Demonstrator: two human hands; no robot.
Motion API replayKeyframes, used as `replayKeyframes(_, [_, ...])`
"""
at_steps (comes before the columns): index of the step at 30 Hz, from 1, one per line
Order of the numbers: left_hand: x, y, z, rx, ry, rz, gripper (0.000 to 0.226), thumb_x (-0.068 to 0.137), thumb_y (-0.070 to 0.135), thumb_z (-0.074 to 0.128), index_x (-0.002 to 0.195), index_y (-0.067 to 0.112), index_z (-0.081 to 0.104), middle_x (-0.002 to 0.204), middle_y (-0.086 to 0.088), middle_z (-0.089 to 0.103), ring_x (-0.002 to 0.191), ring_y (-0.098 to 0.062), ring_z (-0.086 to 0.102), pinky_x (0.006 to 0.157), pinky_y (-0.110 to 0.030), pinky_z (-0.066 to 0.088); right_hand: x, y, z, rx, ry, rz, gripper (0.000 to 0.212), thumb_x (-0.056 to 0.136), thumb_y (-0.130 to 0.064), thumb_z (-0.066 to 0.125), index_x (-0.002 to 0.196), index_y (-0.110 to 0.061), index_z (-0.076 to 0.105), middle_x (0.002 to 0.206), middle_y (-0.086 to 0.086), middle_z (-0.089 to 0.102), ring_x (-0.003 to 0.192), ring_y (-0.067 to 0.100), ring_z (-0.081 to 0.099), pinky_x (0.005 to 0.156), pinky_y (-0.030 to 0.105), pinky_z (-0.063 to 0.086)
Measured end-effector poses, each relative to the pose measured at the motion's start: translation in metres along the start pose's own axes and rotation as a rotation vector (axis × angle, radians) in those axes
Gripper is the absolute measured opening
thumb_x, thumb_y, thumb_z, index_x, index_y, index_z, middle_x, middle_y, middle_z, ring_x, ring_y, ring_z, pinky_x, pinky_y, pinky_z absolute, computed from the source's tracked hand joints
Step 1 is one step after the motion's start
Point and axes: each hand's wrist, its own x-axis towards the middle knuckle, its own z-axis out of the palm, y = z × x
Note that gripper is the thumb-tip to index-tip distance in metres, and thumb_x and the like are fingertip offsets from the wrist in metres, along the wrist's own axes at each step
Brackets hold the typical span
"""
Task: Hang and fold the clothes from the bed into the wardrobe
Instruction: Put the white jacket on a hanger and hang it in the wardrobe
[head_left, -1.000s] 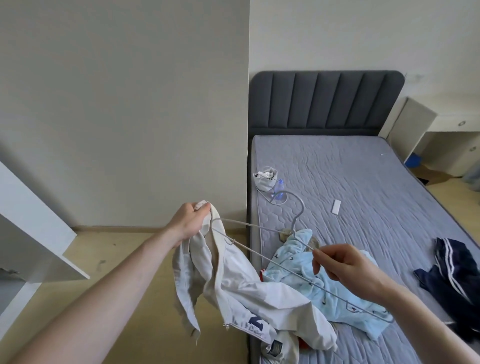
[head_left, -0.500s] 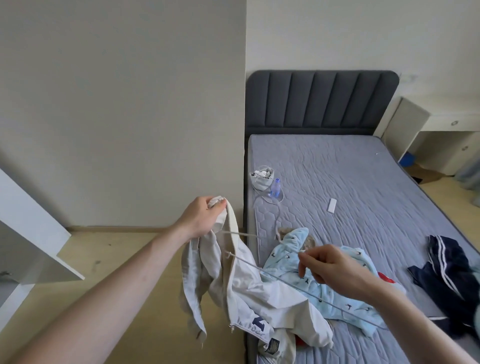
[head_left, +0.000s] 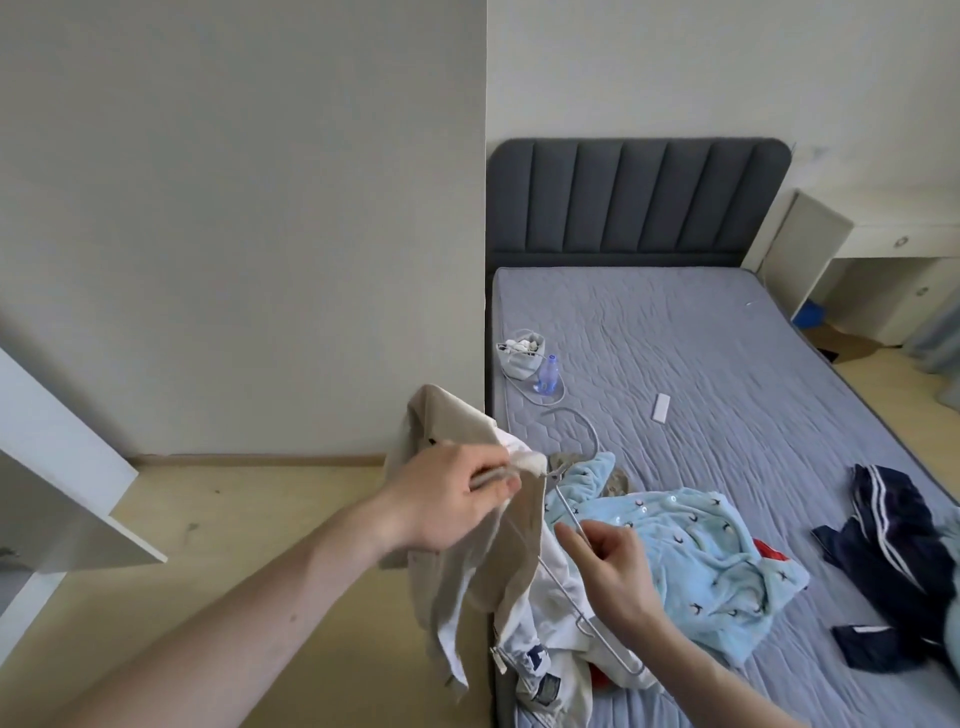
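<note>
A cream jacket (head_left: 483, 561) hangs over the bed's left edge, one shoulder draped on a thin white wire hanger (head_left: 571, 535). My left hand (head_left: 452, 493) grips the jacket's collar together with the hanger's left arm. My right hand (head_left: 608, 566) pinches the hanger's right arm lower down. The hanger's hook curves up over the grey mattress (head_left: 701, 364). A light blue fleece garment (head_left: 696, 551) lies behind the hanger. A navy garment with white stripes (head_left: 893, 540) lies at the bed's right edge.
A white pouch (head_left: 522, 353), a small plastic bottle (head_left: 546, 374) and a white remote (head_left: 661, 406) lie on the mattress. A dark padded headboard (head_left: 634, 197) stands behind. A white wardrobe door (head_left: 57, 467) juts in at the left; a white desk (head_left: 883, 260) stands at the right.
My left hand shifted right and down, taking hold of the hanger's arm with the jacket collar over it. My right hand slid down the hanger. The jacket shoulder now covers the hanger's left end.
</note>
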Motion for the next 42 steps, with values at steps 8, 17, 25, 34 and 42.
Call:
replayKeyframes(8, [-0.007, -0.016, 0.0, 0.19, -0.228, -0.037, 0.04, 0.079, 0.068, 0.064, 0.098, 0.033, 0.069, 0.097, 0.021, 0.066, 0.093, 0.0, 0.061, 0.085, -0.03, 0.053, -0.011, 0.013, 0.001, 0.042, 0.023, -0.06, 0.051, 0.088, -0.03, 0.063, 0.056, -0.016, 0.025, 0.056, -0.003, 0.02, 0.055, 0.013, 0.021, 0.052, 0.031, 0.017])
replayKeyframes(17, [0.066, -0.048, 0.013, 0.481, -0.046, 0.168, 0.019, 0.097, 0.044, 0.058, 0.108, 0.03, 0.065, 0.111, 0.011, 0.066, 0.117, -0.015, 0.055, 0.116, -0.041, 0.028, -0.007, 0.018, -0.015, 0.052, 0.07, -0.08, 0.049, 0.084, -0.025, 0.063, 0.056, -0.012, 0.025, 0.055, -0.003, 0.021, 0.054, 0.013, 0.022, 0.052, 0.031, 0.019])
replayKeyframes(25, [0.075, -0.053, 0.017, 0.317, 0.032, -0.08, 0.044, 0.089, 0.065, 0.059, 0.072, 0.025, 0.051, 0.062, 0.006, 0.055, 0.063, -0.014, 0.052, 0.056, -0.029, 0.037, -0.005, 0.012, -0.046, -0.259, 0.405, -0.386, 0.017, 0.084, -0.009, 0.079, 0.086, -0.022, 0.068, 0.088, -0.012, 0.063, 0.079, 0.014, 0.06, 0.071, 0.023, 0.047])
replayKeyframes(34, [0.075, -0.05, -0.001, 0.132, 0.139, -0.076, 0.046, 0.091, 0.058, 0.067, 0.061, 0.028, 0.049, 0.054, 0.007, 0.046, 0.054, -0.015, 0.04, 0.055, -0.034, 0.035, -0.02, 0.096, -0.003, -0.355, 0.003, 0.11, 0.02, 0.082, -0.046, 0.068, 0.099, -0.041, 0.057, 0.095, -0.019, 0.064, 0.084, 0.006, 0.062, 0.073, 0.028, 0.052])
replayKeyframes(42, [0.056, -0.043, -0.017, 0.0, 0.13, -0.065, 0.055, 0.088, 0.046, 0.076, 0.06, 0.013, 0.042, 0.053, 0.007, 0.032, 0.055, -0.014, 0.03, 0.055, -0.032, 0.027, 0.02, 0.118, 0.026, -0.496, -0.199, 0.291, 0.021, 0.095, -0.042, 0.065, 0.113, -0.032, 0.07, 0.115, -0.016, 0.071, 0.1, 0.007, 0.067, 0.073, 0.024, 0.046])
